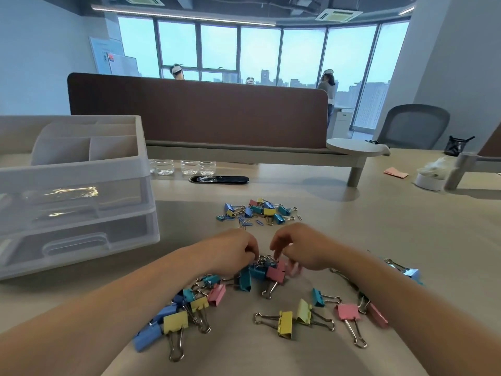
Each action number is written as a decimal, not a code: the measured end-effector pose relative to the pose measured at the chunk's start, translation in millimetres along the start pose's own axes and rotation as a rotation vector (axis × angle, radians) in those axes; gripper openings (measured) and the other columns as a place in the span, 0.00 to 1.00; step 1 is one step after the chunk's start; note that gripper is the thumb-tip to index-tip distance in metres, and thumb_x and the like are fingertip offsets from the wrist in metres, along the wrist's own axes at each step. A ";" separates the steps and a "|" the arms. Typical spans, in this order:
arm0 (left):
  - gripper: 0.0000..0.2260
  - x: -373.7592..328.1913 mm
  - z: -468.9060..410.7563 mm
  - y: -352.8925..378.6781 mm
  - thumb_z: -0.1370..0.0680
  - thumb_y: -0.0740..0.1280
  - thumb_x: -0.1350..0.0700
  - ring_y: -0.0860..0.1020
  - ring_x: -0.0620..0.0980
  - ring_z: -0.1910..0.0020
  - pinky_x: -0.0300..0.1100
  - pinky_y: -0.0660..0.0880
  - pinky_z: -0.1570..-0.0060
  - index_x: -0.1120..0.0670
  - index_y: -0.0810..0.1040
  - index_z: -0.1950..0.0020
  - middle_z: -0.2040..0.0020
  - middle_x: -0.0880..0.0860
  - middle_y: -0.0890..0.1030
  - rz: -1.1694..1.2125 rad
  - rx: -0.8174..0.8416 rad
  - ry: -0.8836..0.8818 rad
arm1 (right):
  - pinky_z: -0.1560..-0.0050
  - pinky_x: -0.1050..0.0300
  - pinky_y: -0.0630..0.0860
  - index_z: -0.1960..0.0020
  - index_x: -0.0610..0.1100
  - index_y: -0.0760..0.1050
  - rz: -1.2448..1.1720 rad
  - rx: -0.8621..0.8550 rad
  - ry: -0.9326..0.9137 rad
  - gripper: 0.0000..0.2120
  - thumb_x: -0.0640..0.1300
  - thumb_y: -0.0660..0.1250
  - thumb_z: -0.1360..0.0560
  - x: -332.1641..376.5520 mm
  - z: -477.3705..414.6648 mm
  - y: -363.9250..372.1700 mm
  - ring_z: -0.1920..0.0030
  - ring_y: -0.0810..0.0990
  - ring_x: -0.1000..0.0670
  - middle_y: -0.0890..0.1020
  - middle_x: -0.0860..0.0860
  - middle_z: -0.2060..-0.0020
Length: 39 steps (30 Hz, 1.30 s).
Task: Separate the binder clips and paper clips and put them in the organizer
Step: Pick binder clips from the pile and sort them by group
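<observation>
On beige office desk (352, 240) before wide windows (260, 44), both hands (233, 251) (301, 249) tight around clustered binder clips (260, 270).

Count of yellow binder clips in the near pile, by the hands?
4. One yellow binder clip and a second at near left; a third and a fourth side by side, front middle. More may be hidden.

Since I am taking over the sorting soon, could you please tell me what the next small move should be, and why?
Probably pull one free of the clump of binder clips between the hands. The left hand pinches its wire handles, the right hand is at its pink side, blurred. The organizer stands apart at the left, drawers shut.
</observation>
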State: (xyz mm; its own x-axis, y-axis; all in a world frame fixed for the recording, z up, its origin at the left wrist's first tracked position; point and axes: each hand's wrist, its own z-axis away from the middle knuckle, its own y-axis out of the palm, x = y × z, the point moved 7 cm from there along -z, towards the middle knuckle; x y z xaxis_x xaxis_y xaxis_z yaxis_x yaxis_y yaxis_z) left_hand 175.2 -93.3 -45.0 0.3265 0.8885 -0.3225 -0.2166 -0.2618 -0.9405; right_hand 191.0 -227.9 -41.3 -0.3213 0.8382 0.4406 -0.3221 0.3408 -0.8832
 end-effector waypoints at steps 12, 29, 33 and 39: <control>0.11 9.6 -79.3 -42.6 0.20 0.62 0.58 0.76 0.53 0.45 0.46 0.74 0.46 0.54 0.79 0.41 0.41 0.54 0.78 -0.076 -0.235 0.024 | 0.40 0.55 0.75 0.36 0.49 0.77 0.226 -0.290 0.065 0.16 0.40 0.64 0.22 -36.4 -46.4 -44.0 0.42 0.77 0.49 0.77 0.51 0.39; 0.17 15.5 -167.4 -22.6 0.26 0.65 0.63 0.76 0.54 0.45 0.44 0.71 0.53 0.49 0.79 0.40 0.44 0.54 0.79 -0.194 -0.129 0.198 | 0.49 0.55 0.71 0.41 0.47 0.74 0.257 -0.266 -0.032 0.12 0.41 0.66 0.24 -51.1 -95.8 -37.5 0.46 0.77 0.46 0.78 0.50 0.47; 0.21 14.1 -168.4 -19.3 0.27 0.67 0.60 0.76 0.54 0.47 0.49 0.76 0.51 0.43 0.78 0.37 0.49 0.53 0.78 -0.258 -0.131 0.224 | 0.49 0.52 0.74 0.46 0.46 0.76 0.224 -0.315 0.022 0.08 0.45 0.67 0.24 -58.3 -91.5 -43.6 0.50 0.76 0.47 0.79 0.50 0.49; 0.12 14.7 -161.0 -24.9 0.20 0.62 0.55 0.74 0.53 0.42 0.46 0.72 0.46 0.50 0.78 0.37 0.44 0.54 0.76 -0.219 -0.176 0.165 | 0.48 0.52 0.75 0.44 0.46 0.78 0.139 -0.382 0.065 0.11 0.51 0.64 0.21 -63.1 -77.3 -51.0 0.53 0.77 0.49 0.81 0.51 0.50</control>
State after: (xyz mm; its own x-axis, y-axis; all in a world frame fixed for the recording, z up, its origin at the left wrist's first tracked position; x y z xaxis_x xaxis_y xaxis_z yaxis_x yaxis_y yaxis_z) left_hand 333.5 -134.4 -43.6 0.4956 0.8616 -0.1098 0.0329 -0.1449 -0.9889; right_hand 296.5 -265.3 -36.5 -0.2774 0.9084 0.3127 0.0783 0.3457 -0.9351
